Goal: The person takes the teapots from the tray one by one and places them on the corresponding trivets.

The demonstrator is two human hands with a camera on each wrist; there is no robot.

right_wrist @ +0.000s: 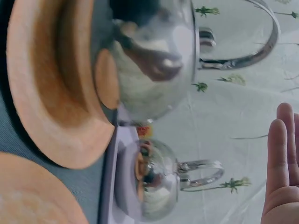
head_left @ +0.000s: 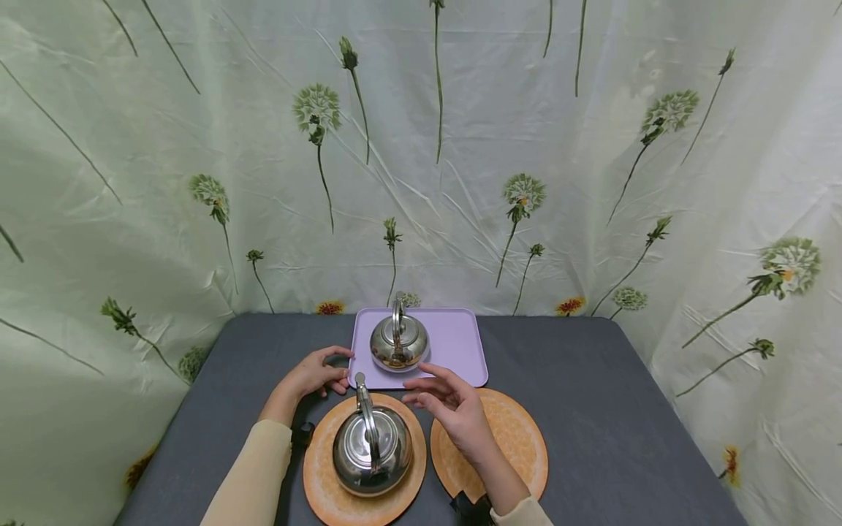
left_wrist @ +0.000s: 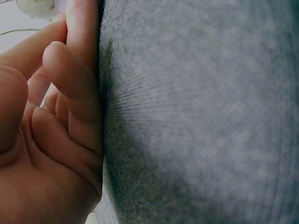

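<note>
A shiny steel kettle with an upright handle stands on a lilac tray at the back of the table. Nearer, a second steel kettle sits on the left round cork-coloured mat. My left hand is at the tray's left edge, fingertips right at the rim; in the left wrist view its fingers are loosely bent beside the grey cloth. My right hand, holding nothing, hovers over the gap between the tray's front edge and the right mat, fingers reaching left between the kettles.
The right round mat lies beside the left one, partly beneath my right forearm. Dark grey cloth covers the table. Behind and at the sides hangs a pale curtain printed with dandelions.
</note>
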